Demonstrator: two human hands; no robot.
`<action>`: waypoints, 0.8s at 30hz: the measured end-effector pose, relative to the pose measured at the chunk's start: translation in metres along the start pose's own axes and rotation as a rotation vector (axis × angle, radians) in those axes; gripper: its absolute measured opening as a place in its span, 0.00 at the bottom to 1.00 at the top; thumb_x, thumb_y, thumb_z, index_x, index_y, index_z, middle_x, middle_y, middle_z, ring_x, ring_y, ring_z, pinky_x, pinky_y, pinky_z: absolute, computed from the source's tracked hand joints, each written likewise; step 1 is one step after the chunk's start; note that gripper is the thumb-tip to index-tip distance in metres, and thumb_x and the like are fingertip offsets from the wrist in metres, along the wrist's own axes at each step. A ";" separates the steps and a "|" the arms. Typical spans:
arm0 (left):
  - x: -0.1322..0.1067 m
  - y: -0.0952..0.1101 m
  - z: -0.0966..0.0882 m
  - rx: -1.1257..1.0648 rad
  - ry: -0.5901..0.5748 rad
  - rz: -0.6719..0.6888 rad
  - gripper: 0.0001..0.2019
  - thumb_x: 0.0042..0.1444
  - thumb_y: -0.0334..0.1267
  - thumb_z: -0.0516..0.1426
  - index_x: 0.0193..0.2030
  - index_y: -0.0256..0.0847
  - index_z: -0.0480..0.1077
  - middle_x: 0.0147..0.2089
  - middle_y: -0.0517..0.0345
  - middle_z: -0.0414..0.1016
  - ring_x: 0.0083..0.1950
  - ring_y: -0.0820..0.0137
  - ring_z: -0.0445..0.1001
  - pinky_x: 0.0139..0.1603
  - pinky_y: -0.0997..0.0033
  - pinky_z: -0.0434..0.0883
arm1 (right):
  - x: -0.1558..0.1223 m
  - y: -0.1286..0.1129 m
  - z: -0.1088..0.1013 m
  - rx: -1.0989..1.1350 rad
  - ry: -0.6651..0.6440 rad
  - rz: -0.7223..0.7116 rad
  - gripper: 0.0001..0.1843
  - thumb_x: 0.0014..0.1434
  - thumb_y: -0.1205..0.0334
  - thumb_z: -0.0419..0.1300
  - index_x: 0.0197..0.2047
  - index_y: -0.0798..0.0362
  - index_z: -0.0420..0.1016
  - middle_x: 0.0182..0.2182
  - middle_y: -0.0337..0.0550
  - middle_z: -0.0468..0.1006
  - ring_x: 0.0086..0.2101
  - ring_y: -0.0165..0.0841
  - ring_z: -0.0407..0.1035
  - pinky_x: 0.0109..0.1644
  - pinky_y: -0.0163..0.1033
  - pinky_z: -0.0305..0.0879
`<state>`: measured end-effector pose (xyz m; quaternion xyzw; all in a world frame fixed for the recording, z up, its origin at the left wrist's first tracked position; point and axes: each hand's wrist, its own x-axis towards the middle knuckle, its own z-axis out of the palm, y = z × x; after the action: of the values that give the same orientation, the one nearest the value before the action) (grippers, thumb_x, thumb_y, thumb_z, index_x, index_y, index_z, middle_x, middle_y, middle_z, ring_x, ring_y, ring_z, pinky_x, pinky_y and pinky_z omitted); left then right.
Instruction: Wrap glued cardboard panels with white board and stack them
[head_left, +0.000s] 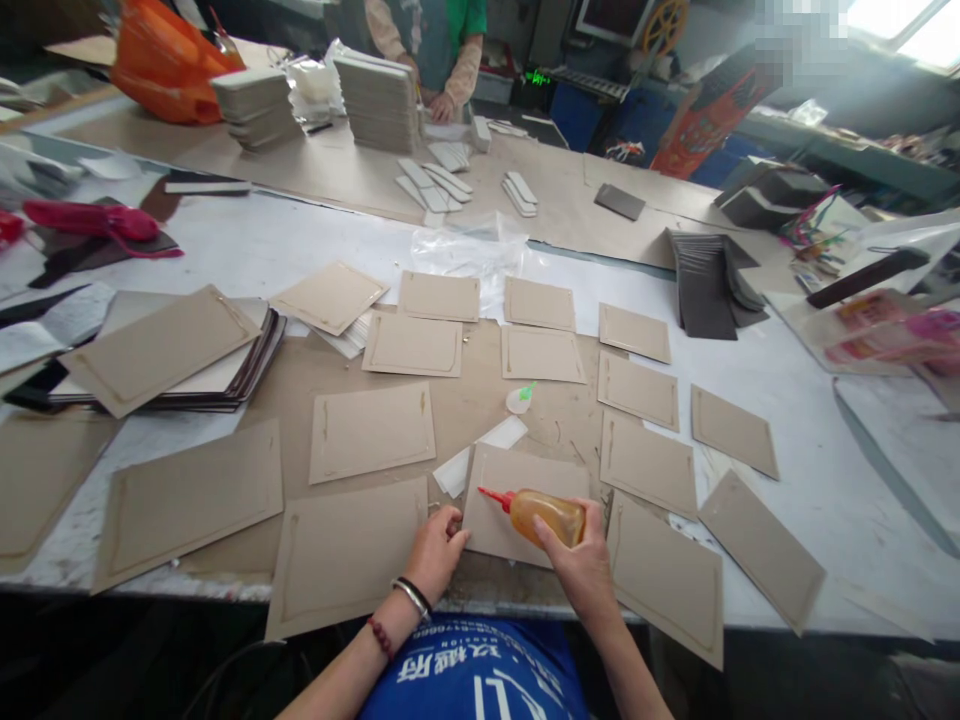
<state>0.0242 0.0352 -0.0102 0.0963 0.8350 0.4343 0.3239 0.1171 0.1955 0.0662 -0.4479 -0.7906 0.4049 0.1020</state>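
My right hand (586,568) is wrapped round a squeeze glue bottle (546,512) of amber liquid, tilted so its red nozzle points left. The tip is over the upper left part of a grey-brown cardboard sheet (517,535), close to its surface. At that sheet's left edge, my left hand (436,550) has its fingers curled, the thumb by the edge; whether it pinches anything is hidden. Another cardboard sheet (349,550) lies left of that hand, with a glue line along its border. Behind the middle sheet are a white strip (480,455) and a small white piece with a green tip (519,400).
Several glue-lined cardboard sheets (649,465) surround the work spot. A stack of dark-edged boards (255,365) stands at left, folded dark covers (705,290) at right. Across the table, a person (442,100) works beside tall board stacks (379,105) and an orange bag (165,65).
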 end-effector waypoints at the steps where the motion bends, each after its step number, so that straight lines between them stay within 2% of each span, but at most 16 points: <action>1: 0.000 0.000 0.000 -0.005 -0.002 -0.004 0.04 0.46 0.33 0.53 0.31 0.38 0.65 0.26 0.60 0.65 0.30 0.70 0.65 0.35 0.71 0.62 | -0.002 0.001 -0.001 -0.004 -0.002 0.009 0.26 0.41 0.47 0.61 0.41 0.50 0.59 0.33 0.41 0.70 0.33 0.35 0.67 0.38 0.40 0.65; 4: -0.001 -0.001 0.000 -0.012 0.005 -0.007 0.03 0.45 0.33 0.53 0.30 0.38 0.64 0.25 0.61 0.65 0.29 0.70 0.65 0.34 0.71 0.62 | 0.002 -0.001 0.001 -0.017 0.026 -0.016 0.27 0.41 0.47 0.61 0.41 0.50 0.59 0.34 0.41 0.69 0.33 0.35 0.67 0.38 0.40 0.64; 9: -0.001 -0.003 0.002 -0.024 0.013 -0.005 0.03 0.45 0.34 0.54 0.29 0.38 0.65 0.25 0.61 0.66 0.29 0.71 0.66 0.33 0.71 0.63 | 0.023 -0.012 0.012 -0.035 0.116 -0.098 0.26 0.43 0.46 0.59 0.41 0.50 0.58 0.34 0.40 0.68 0.33 0.33 0.66 0.38 0.39 0.64; 12: -0.001 -0.003 0.002 -0.054 0.011 -0.005 0.04 0.45 0.33 0.53 0.30 0.38 0.65 0.25 0.60 0.66 0.28 0.71 0.66 0.32 0.71 0.64 | 0.029 -0.014 0.015 -0.048 0.098 -0.130 0.25 0.43 0.47 0.59 0.42 0.50 0.58 0.34 0.40 0.68 0.34 0.33 0.66 0.38 0.39 0.63; 19: -0.004 -0.003 0.002 -0.187 -0.003 -0.079 0.03 0.45 0.32 0.52 0.29 0.38 0.64 0.24 0.62 0.65 0.24 0.73 0.66 0.24 0.74 0.64 | 0.004 -0.003 0.004 -0.066 0.022 -0.144 0.24 0.44 0.48 0.60 0.41 0.50 0.59 0.34 0.40 0.68 0.34 0.34 0.66 0.40 0.41 0.64; 24: -0.001 -0.005 0.004 -0.258 -0.014 -0.108 0.03 0.44 0.30 0.52 0.28 0.38 0.63 0.22 0.65 0.63 0.20 0.75 0.64 0.21 0.75 0.64 | -0.019 0.003 -0.006 -0.067 -0.060 -0.098 0.24 0.43 0.49 0.60 0.41 0.51 0.60 0.33 0.40 0.69 0.33 0.35 0.67 0.39 0.41 0.64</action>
<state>0.0285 0.0341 -0.0155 0.0118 0.7738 0.5194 0.3624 0.1328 0.1848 0.0714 -0.3996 -0.8273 0.3860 0.0829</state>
